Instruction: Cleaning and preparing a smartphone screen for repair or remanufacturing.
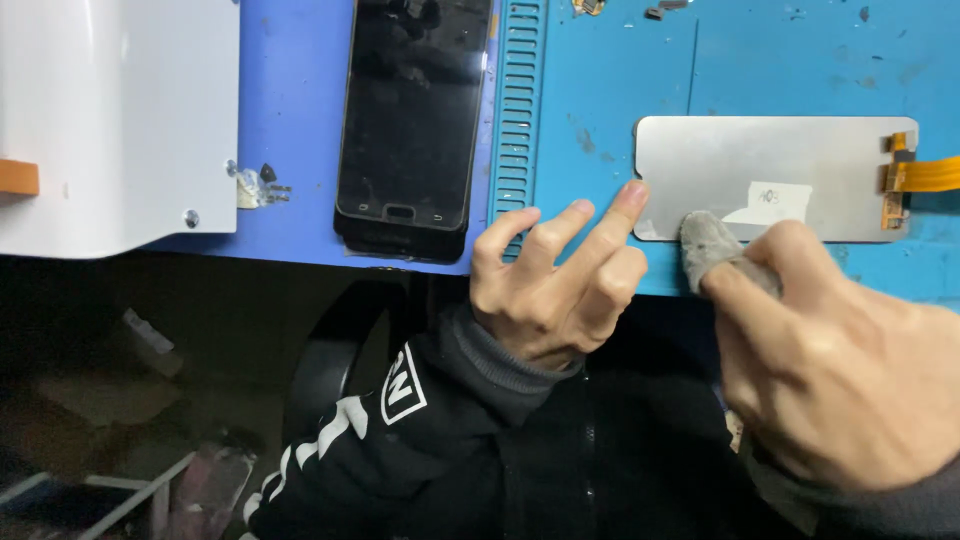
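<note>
Grey metal-backed display panel [770, 175] lies back side up on the blue work mat [600, 90], long edge running 9-to-3 o'clock, near the mat's front edge. Orange flex cable [925, 175] sticks out at its 3 o'clock end; small white sticker [768, 200] near the middle.

Right hand [840, 370] pinches a dirty grey cloth wad [712, 245], its tip pressed on the panel's lower edge at about 7 o'clock. Left hand [550, 275] holds nothing: fingers loosely curled, one fingertip touching the panel's 9 o'clock corner, the others resting on the mat.

At 9 o'clock of the panel: slotted strip of the mat [517, 110], then a dark phone [412, 120] lying screen up. Further at 9 o'clock, a white box-shaped machine [115, 120]. Small debris bits [588, 6] at the mat's 12 o'clock edge.
</note>
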